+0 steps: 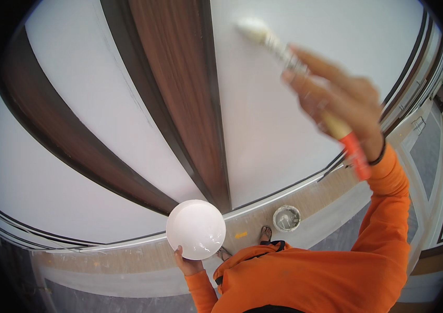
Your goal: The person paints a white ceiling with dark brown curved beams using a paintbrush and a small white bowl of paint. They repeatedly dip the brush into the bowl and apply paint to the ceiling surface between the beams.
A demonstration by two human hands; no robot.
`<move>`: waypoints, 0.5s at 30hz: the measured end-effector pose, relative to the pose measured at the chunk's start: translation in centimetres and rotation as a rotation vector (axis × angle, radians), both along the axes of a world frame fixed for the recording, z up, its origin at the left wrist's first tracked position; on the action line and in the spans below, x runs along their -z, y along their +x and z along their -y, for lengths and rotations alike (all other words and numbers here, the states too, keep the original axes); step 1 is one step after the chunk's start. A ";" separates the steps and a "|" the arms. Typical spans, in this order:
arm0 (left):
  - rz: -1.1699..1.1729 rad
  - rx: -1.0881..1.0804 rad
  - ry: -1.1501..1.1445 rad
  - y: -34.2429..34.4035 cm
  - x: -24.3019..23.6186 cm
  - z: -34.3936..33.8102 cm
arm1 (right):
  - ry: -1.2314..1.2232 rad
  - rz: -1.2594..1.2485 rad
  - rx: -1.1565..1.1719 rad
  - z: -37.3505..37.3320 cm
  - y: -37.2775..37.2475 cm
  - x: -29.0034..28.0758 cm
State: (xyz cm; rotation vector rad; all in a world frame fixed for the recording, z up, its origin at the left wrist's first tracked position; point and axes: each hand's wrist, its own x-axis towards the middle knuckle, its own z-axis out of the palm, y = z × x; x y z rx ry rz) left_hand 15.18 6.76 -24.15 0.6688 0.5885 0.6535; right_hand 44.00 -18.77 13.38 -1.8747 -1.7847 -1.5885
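My right hand (344,96) is raised high at the right, its fingers closed round a paintbrush (284,52) with a pale and red handle; hand and brush are slightly blurred. The brush's white-loaded bristles are at the white wall panel (284,130), right of a brown wood-grain strip; whether they touch it I cannot tell. Low in front of me, my left hand (187,265) grips the rim of a round white bowl (195,227). Glossy white paint (200,245) shows inside the bowl. The fingers beneath the bowl are hidden.
Dark-edged brown strips (174,78) divide the white wall. A round bucket (286,218) with grey-white contents stands on the floor near my feet, close to the wall's base. A yellow arrow marker (241,235) lies on the tan floor band (112,261).
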 end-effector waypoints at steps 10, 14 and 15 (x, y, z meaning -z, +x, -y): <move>0.005 0.068 0.008 0.9 -1.4 -0.1 | -0.243 -0.481 -0.070 0.8 -1.4 15.6; 0.055 0.070 -0.005 1.5 -1.1 -0.3 | -0.243 -0.604 -0.077 0.9 -0.6 11.5; 0.051 0.068 0.000 1.7 -1.4 -0.2 | -0.235 -0.606 -0.083 0.6 -0.3 9.5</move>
